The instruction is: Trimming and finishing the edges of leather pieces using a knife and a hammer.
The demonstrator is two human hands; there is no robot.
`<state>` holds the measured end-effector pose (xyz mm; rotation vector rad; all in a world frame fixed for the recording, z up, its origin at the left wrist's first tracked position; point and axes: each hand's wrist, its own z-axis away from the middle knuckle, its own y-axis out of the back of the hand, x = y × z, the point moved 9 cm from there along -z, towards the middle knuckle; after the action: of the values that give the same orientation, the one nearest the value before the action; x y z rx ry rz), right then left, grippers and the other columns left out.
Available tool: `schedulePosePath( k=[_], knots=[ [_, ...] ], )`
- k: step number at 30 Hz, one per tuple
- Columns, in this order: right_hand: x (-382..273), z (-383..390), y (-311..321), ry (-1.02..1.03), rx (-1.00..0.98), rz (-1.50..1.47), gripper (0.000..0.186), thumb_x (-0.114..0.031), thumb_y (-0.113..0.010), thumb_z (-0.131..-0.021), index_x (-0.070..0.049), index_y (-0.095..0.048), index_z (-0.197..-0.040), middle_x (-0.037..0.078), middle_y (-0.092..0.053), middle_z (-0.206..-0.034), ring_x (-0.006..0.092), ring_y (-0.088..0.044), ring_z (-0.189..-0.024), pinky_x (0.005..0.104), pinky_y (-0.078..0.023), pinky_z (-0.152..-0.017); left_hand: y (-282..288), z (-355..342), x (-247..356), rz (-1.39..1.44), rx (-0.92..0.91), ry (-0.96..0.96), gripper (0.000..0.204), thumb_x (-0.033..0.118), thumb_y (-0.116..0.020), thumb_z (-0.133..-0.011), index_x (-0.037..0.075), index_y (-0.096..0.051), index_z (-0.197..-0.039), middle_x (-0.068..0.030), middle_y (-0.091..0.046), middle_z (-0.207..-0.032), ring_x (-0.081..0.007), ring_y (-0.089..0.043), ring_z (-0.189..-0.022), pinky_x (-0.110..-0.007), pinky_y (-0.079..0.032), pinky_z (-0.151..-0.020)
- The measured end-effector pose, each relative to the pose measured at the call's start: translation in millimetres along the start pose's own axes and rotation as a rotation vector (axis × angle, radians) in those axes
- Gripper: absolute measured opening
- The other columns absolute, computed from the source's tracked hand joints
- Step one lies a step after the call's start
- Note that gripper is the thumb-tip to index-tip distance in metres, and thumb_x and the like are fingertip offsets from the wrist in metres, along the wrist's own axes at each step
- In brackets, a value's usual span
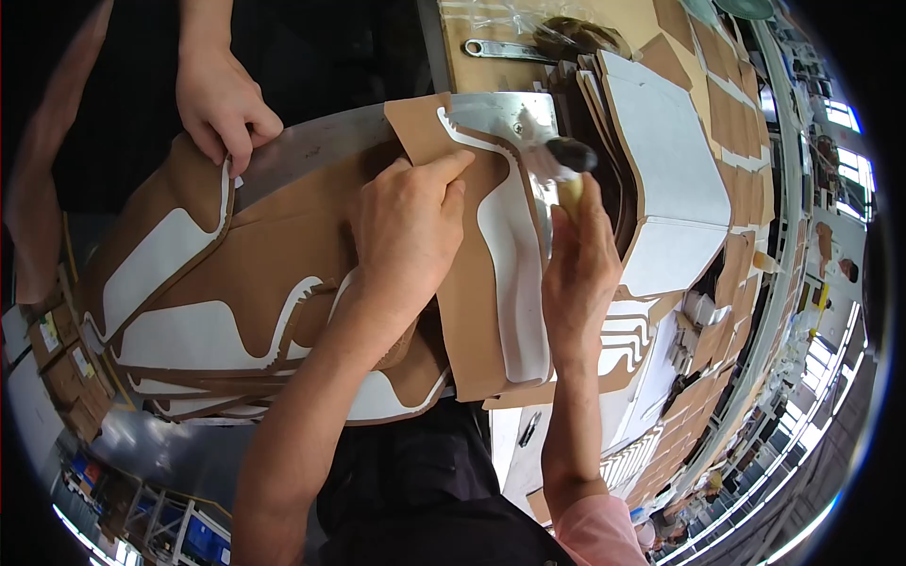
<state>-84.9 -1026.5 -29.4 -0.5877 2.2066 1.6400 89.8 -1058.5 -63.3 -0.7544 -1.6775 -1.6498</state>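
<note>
A long workshop is stretching away to the right in the head view, bright windows (pixel 843 115) lining its far side, and a tan worktop (pixel 479 78) is showing at the top, where a wrench (pixel 510 49) is lying. A brown cardboard sheet (pixel 470 283) is lying in front of the person, its upper end overlapping a metal plate (pixel 477 110); a long white shape (pixel 514 255) is running down it inside a brown surround. The left hand (pixel 411 222) is resting on this sheet, its index finger stretching forward; whether the other fingers are gripping the edge, I cannot tell. The right hand (pixel 580 264) is closing its fingers around the handle of a hammer (pixel 573 153), whose dark head is hovering, blurred, near the plate. Further left, a co-worker's hand (pixel 222 113) is pinching the edge of other brown boards (pixel 293 208). A pile of white-faced card (pixel 670 141) is standing to the right. As for progress, the work on the near sheet seems to be only partway along, since its surround is remaining around the white shape; the hooked white pieces (pixel 630 309) beyond the right hand may be finished ones, while the boards on the left are probably awaiting attention.
</note>
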Motion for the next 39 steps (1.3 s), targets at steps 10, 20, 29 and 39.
schedulePosePath(
  k=[10, 20, 29, 39],
  knots=[
    [25.6, -3.6, 22.3, -0.255, 0.019, -0.151, 0.036, -0.004, -0.057, -0.097, 0.000, -0.054, -0.132, 0.019, -0.068, -0.104, 0.0240, -0.070, -0.090, 0.0328, -0.052, -0.076, 14.8, 2.1, -3.4, 0.331, 0.055, 0.034, 0.021, 0.004, -0.067, -0.086, 0.005, -0.073, -0.107, -0.0171, -0.071, -0.088, -0.0269, -0.068, -0.077, -0.034, -0.053, -0.072],
    [36.6, 30.4, 73.0, -0.383, 0.078, -0.305, 0.035, -0.006, -0.053, -0.101, 0.002, -0.052, -0.134, 0.012, -0.067, -0.102, 0.0095, -0.059, -0.084, 0.0225, -0.047, -0.071, 156.2, 140.5, -39.9, 0.857, 0.920, 0.325, 0.028, 0.014, -0.055, -0.101, 0.003, -0.060, -0.127, -0.0105, -0.060, -0.127, -0.0190, -0.059, -0.113, -0.034, -0.051, -0.099],
    [11.0, 13.6, 20.3, -0.092, -0.080, -0.298, 0.040, -0.003, -0.062, -0.092, -0.007, -0.056, -0.131, 0.020, -0.066, -0.102, 0.0363, -0.068, -0.089, 0.0387, -0.052, -0.075, 162.6, 182.3, -63.1, 0.561, 0.641, 0.520, 0.031, 0.013, -0.055, -0.101, 0.000, -0.059, -0.129, -0.0073, -0.065, -0.116, -0.0114, -0.061, -0.092, -0.026, -0.053, -0.078],
    [4.8, 10.0, -1.5, -0.031, -0.147, -0.156, 0.039, -0.006, -0.061, -0.092, -0.012, -0.055, -0.131, 0.017, -0.065, -0.093, 0.0386, -0.066, -0.078, 0.0451, -0.051, -0.063, 41.5, 90.7, 69.0, -0.421, -0.251, -0.307, 0.057, 0.009, -0.074, -0.075, -0.001, -0.058, -0.129, -0.0201, -0.050, -0.139, -0.0356, -0.041, -0.137, -0.048, -0.032, -0.113]
  ],
)
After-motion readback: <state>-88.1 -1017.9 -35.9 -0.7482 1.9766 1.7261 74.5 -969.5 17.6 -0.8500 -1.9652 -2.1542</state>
